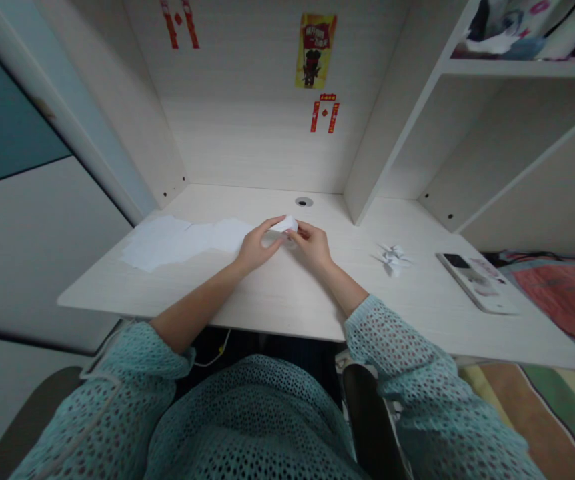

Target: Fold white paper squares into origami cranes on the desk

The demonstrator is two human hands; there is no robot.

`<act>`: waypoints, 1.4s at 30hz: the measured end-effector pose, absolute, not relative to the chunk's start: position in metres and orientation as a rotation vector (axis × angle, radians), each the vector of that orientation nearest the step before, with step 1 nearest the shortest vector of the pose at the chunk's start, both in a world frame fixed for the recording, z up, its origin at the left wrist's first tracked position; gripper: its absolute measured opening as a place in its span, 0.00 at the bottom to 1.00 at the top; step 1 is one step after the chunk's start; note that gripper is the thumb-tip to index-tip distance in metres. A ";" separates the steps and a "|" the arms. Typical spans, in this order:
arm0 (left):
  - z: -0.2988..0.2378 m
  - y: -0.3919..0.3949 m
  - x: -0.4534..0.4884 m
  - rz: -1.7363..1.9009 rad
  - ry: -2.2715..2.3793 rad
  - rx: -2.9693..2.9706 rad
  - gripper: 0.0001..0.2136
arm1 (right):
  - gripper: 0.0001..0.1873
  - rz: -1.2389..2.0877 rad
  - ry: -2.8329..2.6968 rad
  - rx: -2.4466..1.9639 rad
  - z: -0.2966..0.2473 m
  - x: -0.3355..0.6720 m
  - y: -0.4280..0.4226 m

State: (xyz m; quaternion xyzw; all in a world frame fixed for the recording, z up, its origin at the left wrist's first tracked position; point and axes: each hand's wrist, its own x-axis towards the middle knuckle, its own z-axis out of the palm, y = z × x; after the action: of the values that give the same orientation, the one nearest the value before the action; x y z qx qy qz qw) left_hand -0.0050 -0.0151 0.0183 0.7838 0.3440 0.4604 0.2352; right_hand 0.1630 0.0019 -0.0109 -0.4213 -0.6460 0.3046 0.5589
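Observation:
A small folded piece of white paper (284, 225) is held between my two hands, a little above the desk. My left hand (258, 247) grips its left side, thumb below and fingers above. On the right side, my right hand (312, 243) pinches the same paper with thumb and fingertips. Part of the paper is hidden by my fingers. To the left lie white paper sheets (167, 241), overlapping and with uneven edges. A folded white paper figure (393, 259) with pointed tips sits on the desk to the right of my right hand.
A white phone (476, 283) lies at the desk's right. The white desk (287, 307) has a round cable hole (304, 202) near its back panel. An upright divider (392, 113) and shelf (527, 68) stand at back right. A red cloth (557, 293) lies beyond the right edge.

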 end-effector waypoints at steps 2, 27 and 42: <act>0.019 -0.017 -0.004 1.271 0.974 2.169 0.23 | 0.20 0.701 -1.535 -0.983 -0.014 0.163 0.004; 0.010 -0.014 -0.009 1.372 1.220 2.314 0.13 | 0.14 0.530 -1.671 -1.061 -0.014 0.160 -0.002; 0.004 -0.006 -0.011 1.508 1.121 2.624 0.15 | 0.17 0.683 -1.531 -0.992 -0.014 0.160 0.002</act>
State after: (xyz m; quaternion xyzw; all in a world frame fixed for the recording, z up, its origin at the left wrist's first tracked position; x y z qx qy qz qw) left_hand -0.0112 -0.0057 0.0039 0.8123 0.3471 0.4668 -0.0428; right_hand 0.1599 0.0018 -0.0138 -0.4214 -0.6500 0.2900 0.5621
